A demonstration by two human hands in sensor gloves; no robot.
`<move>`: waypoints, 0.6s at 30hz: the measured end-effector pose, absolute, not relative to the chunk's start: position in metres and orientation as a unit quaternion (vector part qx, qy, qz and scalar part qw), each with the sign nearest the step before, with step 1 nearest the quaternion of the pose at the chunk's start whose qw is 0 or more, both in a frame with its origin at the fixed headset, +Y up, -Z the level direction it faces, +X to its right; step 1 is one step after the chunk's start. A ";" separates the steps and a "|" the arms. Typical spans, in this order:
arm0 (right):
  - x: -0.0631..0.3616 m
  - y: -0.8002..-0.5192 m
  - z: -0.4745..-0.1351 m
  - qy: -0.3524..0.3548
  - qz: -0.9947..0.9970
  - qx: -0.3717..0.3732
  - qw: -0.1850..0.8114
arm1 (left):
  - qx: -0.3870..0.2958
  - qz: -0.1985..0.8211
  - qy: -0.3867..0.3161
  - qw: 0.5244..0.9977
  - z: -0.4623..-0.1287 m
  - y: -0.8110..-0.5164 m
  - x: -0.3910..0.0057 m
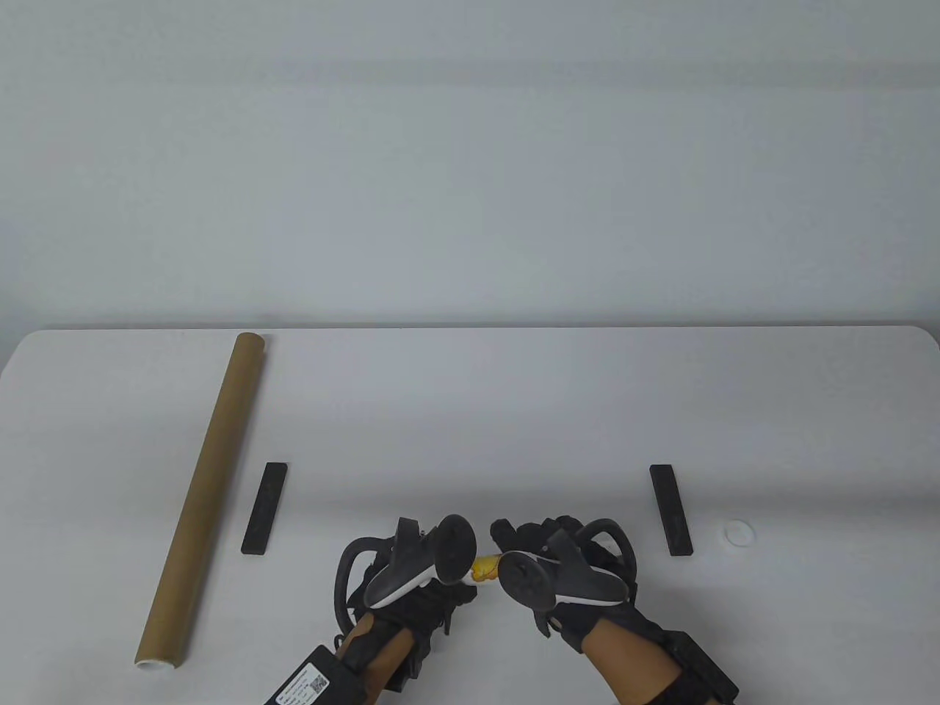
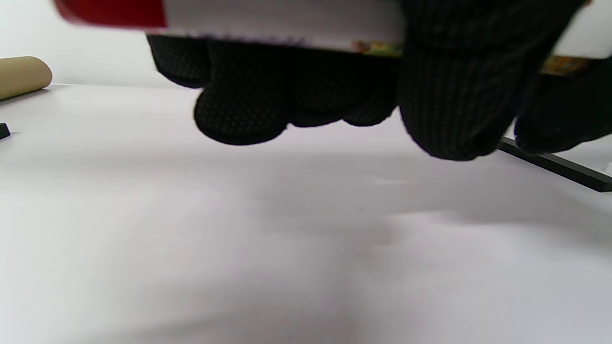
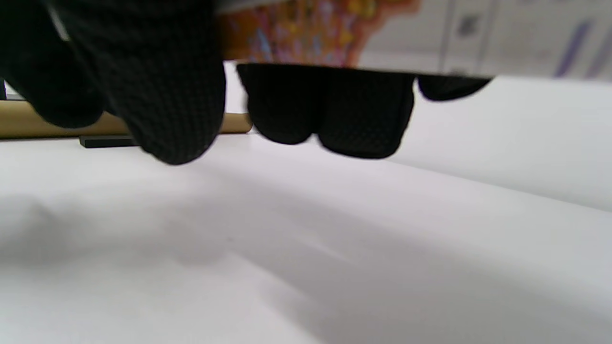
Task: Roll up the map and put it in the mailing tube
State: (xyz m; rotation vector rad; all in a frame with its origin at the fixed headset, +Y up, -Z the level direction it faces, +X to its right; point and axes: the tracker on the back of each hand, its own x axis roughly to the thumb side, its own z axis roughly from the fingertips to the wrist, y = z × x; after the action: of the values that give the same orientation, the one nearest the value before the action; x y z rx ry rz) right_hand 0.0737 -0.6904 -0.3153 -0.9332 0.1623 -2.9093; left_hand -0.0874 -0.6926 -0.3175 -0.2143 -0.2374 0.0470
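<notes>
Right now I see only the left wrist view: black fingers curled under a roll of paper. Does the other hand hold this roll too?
Observer: Yes. In the right wrist view the right hand has its fingers curled under the map, and the thumb is on the near side.
Operator: I see only one end of the tube. How does it lie?
Observer: In the table view the tube lies flat at the left of the table, running from the far side toward the person.
Operator: Is there a cap for it?
Observer: A small white round thing, perhaps the cap, lies at the right, just past the right black bar.
</notes>
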 end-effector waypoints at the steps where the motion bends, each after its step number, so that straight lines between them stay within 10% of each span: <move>1: 0.074 -0.690 -0.316 0.058 -0.950 -0.304 0.046 | -0.105 0.026 -0.121 0.987 -0.317 -0.693 -0.087; 11: 0.086 -0.699 -0.329 0.026 -0.963 -0.261 0.060 | -0.083 0.070 -0.154 0.982 -0.317 -0.674 -0.099; 18: 0.096 -0.704 -0.336 0.009 -0.969 -0.243 0.042 | -0.007 0.162 -0.042 0.986 -0.332 -0.627 -0.176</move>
State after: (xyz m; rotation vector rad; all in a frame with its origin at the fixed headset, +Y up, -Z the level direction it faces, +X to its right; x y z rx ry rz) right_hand 0.0958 -0.7036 -0.3357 -0.7447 0.0267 -2.9664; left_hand -0.1758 -0.6271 -0.3325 -0.0148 -0.0845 0.3247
